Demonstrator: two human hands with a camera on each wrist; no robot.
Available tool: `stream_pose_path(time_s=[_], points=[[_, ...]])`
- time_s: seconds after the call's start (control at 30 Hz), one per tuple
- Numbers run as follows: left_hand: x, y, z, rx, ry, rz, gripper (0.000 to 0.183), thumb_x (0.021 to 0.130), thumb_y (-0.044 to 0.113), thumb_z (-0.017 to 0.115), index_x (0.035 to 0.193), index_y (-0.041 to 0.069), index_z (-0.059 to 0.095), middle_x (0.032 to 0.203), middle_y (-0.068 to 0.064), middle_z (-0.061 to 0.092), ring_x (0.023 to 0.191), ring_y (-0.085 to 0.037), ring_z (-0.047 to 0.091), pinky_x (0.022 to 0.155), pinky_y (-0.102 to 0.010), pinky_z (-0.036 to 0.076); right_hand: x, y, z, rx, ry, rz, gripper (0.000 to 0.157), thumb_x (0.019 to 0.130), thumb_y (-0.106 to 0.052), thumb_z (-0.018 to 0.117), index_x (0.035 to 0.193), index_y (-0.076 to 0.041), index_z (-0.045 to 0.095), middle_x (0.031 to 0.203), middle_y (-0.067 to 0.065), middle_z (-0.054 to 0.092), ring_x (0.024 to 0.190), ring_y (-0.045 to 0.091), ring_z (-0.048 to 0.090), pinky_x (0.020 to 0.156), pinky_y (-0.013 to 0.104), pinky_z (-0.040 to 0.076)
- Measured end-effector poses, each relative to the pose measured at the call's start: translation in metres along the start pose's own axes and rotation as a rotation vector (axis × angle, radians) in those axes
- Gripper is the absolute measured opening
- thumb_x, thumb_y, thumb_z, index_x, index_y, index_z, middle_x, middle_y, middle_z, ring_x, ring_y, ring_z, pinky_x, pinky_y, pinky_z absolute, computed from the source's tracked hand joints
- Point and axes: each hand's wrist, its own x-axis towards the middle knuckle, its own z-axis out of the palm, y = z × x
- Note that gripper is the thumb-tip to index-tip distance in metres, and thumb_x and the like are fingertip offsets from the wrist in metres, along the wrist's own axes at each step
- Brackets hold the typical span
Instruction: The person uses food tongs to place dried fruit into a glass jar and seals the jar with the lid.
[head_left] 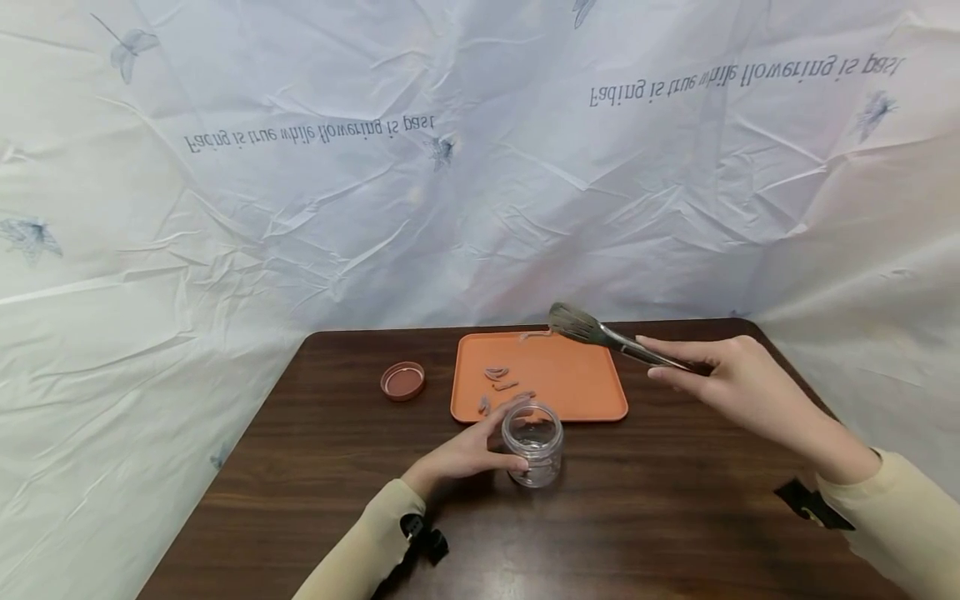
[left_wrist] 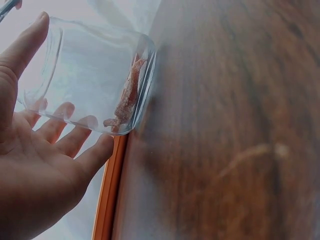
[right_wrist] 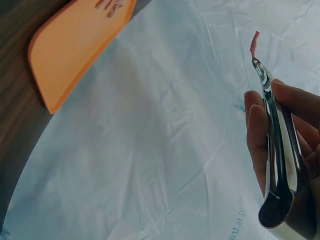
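Note:
My left hand curls its thumb and fingers around a clear jar, which stands upright and lidless on the table. Brownish-red strips lie at the bottom of the jar in the left wrist view. In my right hand is a pair of metal tongs, raised above the right side of the orange tray. A thin reddish strip sticks out from the tongs' closed tips in the right wrist view. Several more strips lie on the tray's left part, behind the jar.
A reddish-brown round lid lies on the dark wooden table, left of the tray. White printed sheeting hangs behind the table and along both sides.

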Motion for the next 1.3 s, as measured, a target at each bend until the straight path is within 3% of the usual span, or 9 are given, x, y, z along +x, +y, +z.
stream_pose_path(time_s=[0.07,0.2,0.3,0.5,0.63,0.8,0.93,1.3], points=[[0.001,-0.008,0.000,0.005,0.005,0.000,0.091,0.094,0.018,0.075,0.161,0.037,0.018,0.167,0.000,0.019,0.147,-0.022,0.033,0.110,-0.030,0.040,-0.002,-0.001,0.002,-0.010,-0.011,-0.008,0.043,0.088,-0.024,0.080,0.129,-0.033,0.071,0.059,-0.020,0.043,0.048,-0.007,0.015,0.040,0.019,0.026],[0.002,-0.018,0.000,0.018,0.017,-0.009,0.090,0.094,0.023,0.075,0.160,0.043,0.017,0.164,0.008,0.024,0.146,-0.016,0.034,0.110,-0.031,0.040,-0.005,-0.004,0.008,-0.033,-0.055,-0.010,0.041,0.089,-0.026,0.080,0.128,-0.032,0.071,0.055,-0.023,0.026,0.050,-0.007,0.011,0.041,0.019,0.025],[0.002,-0.017,0.000,0.027,0.024,-0.024,0.089,0.093,0.027,0.076,0.159,0.046,0.018,0.161,0.012,0.028,0.145,-0.015,0.036,0.110,-0.032,0.040,-0.008,-0.005,0.013,-0.047,-0.095,-0.007,0.040,0.089,-0.028,0.079,0.129,-0.030,0.071,0.053,-0.023,0.024,0.050,-0.005,0.012,0.042,0.019,0.024],[0.002,-0.016,0.001,0.002,0.011,-0.012,0.088,0.094,0.024,0.076,0.159,0.043,0.020,0.161,0.001,0.033,0.140,-0.017,0.044,0.109,-0.031,0.041,-0.017,-0.002,0.025,-0.031,-0.178,0.009,0.039,0.089,-0.028,0.078,0.128,-0.024,0.072,0.055,-0.022,0.019,0.049,-0.004,0.012,0.043,0.017,0.023],[0.003,-0.015,0.001,-0.009,0.018,0.002,0.089,0.093,0.022,0.076,0.161,0.036,0.020,0.161,0.001,0.032,0.140,-0.017,0.043,0.107,-0.031,0.044,-0.020,-0.002,0.029,-0.039,-0.219,0.012,0.037,0.090,-0.029,0.078,0.126,-0.025,0.073,0.056,-0.022,0.021,0.049,-0.004,0.014,0.044,0.018,0.025],[0.002,-0.017,0.001,-0.011,0.035,-0.019,0.089,0.093,0.023,0.077,0.160,0.039,0.021,0.162,0.006,0.025,0.140,-0.014,0.042,0.106,-0.031,0.044,-0.019,-0.003,0.034,-0.049,-0.281,0.026,0.035,0.091,-0.029,0.077,0.126,-0.027,0.073,0.056,-0.021,0.025,0.048,-0.003,0.017,0.046,0.019,0.027],[0.002,-0.019,0.002,-0.035,0.032,-0.003,0.089,0.093,0.020,0.076,0.160,0.040,0.020,0.162,0.005,0.029,0.141,-0.015,0.041,0.109,-0.032,0.042,-0.019,-0.003,0.037,-0.048,-0.326,0.027,0.034,0.091,-0.028,0.077,0.125,-0.024,0.074,0.052,-0.021,0.029,0.046,-0.003,0.017,0.046,0.020,0.028],[-0.001,-0.016,0.002,-0.012,0.053,-0.084,0.088,0.091,0.030,0.078,0.156,0.049,0.021,0.163,0.008,0.022,0.137,-0.013,0.046,0.106,-0.030,0.043,-0.018,-0.002,0.041,-0.025,-0.333,-0.025,0.034,0.092,-0.028,0.076,0.126,-0.025,0.074,0.052,-0.022,0.034,0.047,-0.005,0.015,0.048,0.019,0.028]])
